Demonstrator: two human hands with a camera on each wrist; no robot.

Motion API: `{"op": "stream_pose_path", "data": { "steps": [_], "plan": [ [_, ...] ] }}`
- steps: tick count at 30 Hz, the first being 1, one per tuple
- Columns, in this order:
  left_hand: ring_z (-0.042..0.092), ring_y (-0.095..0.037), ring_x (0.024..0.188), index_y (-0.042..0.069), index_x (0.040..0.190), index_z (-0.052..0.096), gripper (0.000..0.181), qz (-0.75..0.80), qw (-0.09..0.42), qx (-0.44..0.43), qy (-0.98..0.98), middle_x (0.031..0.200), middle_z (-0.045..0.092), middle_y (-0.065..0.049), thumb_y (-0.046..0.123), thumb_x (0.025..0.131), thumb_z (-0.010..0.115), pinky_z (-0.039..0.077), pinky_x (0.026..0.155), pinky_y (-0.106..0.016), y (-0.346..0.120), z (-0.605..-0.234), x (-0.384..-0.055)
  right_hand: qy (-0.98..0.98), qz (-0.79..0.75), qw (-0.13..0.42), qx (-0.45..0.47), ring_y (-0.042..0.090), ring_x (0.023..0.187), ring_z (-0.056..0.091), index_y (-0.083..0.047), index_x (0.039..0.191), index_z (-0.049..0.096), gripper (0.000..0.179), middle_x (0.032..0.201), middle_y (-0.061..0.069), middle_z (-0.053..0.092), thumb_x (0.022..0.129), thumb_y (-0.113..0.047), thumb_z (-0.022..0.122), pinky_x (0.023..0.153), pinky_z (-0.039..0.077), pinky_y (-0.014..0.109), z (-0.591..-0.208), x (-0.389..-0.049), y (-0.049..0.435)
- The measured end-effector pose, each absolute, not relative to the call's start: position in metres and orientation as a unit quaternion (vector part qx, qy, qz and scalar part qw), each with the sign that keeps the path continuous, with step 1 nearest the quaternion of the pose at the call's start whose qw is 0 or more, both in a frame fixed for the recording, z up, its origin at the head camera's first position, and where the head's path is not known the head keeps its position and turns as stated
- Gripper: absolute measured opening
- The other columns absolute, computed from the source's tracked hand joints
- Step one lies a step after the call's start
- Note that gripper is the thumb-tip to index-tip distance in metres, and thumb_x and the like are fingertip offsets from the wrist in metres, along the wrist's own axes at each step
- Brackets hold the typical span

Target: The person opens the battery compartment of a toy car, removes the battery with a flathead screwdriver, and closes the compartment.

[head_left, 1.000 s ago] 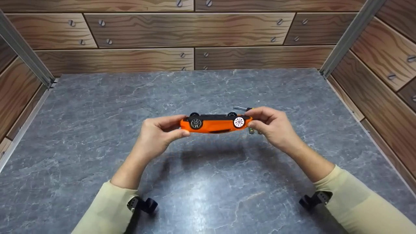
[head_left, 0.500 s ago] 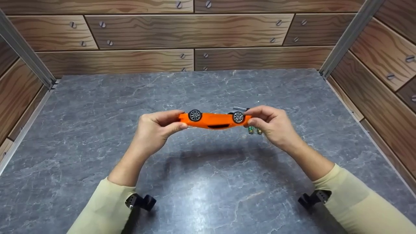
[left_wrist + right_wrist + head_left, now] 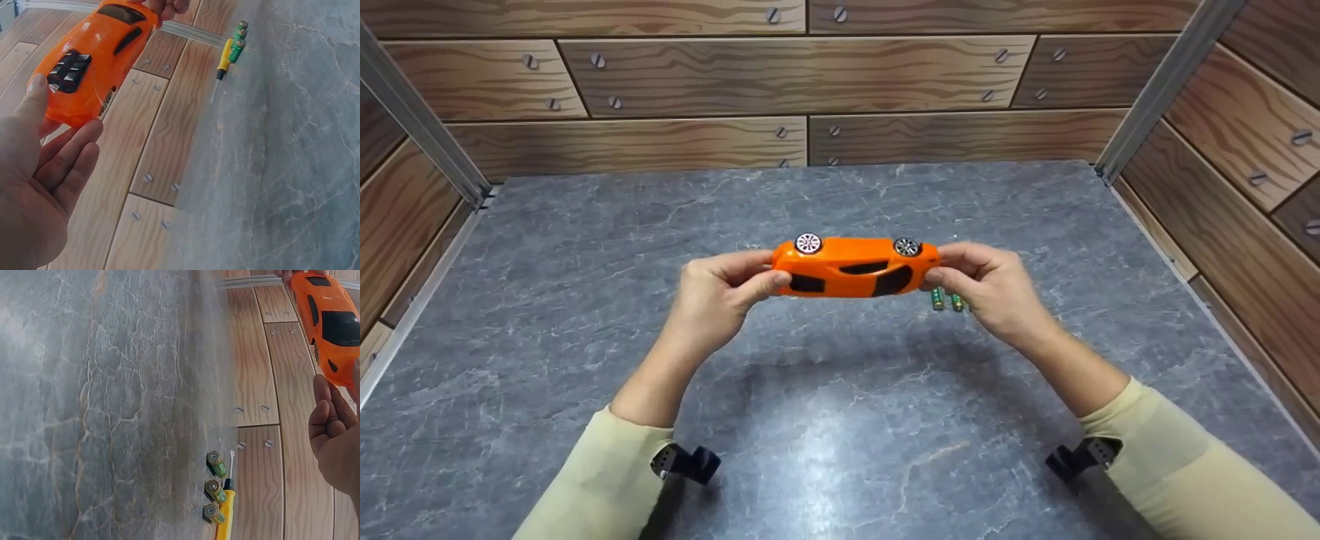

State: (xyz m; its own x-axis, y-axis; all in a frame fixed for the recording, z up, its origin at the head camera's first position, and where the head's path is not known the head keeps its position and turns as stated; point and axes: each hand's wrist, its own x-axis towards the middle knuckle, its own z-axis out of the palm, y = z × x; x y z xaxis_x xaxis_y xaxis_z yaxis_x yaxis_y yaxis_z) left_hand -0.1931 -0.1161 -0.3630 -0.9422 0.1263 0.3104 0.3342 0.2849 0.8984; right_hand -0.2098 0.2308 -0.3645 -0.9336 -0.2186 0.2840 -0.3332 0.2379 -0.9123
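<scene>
An orange toy car (image 3: 851, 268) with black windows is held up over the table between both hands, its side and part of its roof toward the head camera. The left hand (image 3: 709, 304) pinches its rear end, thumb on the near side and fingers behind. At the front end, the right hand (image 3: 994, 289) pinches it the same way. In the left wrist view the car (image 3: 104, 59) shows a black rear louvre beside the thumb. The right wrist view has the car's (image 3: 332, 323) windshield and bonnet, with the right fingers under the nose.
Several green batteries (image 3: 216, 463) lie on the grey marbled table (image 3: 840, 420), next to a yellow-handled screwdriver (image 3: 225, 514). In the head view they are partly hidden behind the right hand. Wood-patterned walls (image 3: 810, 75) border the table at the back and sides.
The toy car has rolled about its length: its dark underside has turned out of the head view, and its side and roof now face the camera. Both hands keep their hold.
</scene>
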Motion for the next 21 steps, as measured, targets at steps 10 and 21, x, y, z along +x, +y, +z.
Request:
{"op": "stream_pose_path", "data": {
  "steps": [10,21],
  "plan": [
    [0.078,-0.026,0.081,0.013,0.142,0.07,0.053,-0.566,0.05,-0.099,-0.817,0.088,0.081,-0.005,0.023,0.092,0.084,0.061,0.072,-0.031,-0.112,-0.383,-0.196,-0.795,0.585,0.015,0.158,0.027,0.079,0.077,0.002,0.136,0.066,0.041,0.093,0.018,0.079,0.096,0.0,0.076,0.069,0.06,0.028,-0.384,-0.214,0.227],
    [0.078,-0.036,0.081,0.013,0.147,0.065,0.054,-0.577,0.024,-0.089,-0.812,0.084,0.079,-0.01,0.015,0.096,0.081,0.065,0.072,-0.042,-0.11,-0.402,-0.201,-0.809,0.569,-0.045,0.142,0.038,0.082,0.076,-0.004,0.146,0.062,0.048,0.09,0.019,0.078,0.1,-0.006,0.074,0.076,0.062,0.034,-0.398,-0.219,0.225]
  ]
}}
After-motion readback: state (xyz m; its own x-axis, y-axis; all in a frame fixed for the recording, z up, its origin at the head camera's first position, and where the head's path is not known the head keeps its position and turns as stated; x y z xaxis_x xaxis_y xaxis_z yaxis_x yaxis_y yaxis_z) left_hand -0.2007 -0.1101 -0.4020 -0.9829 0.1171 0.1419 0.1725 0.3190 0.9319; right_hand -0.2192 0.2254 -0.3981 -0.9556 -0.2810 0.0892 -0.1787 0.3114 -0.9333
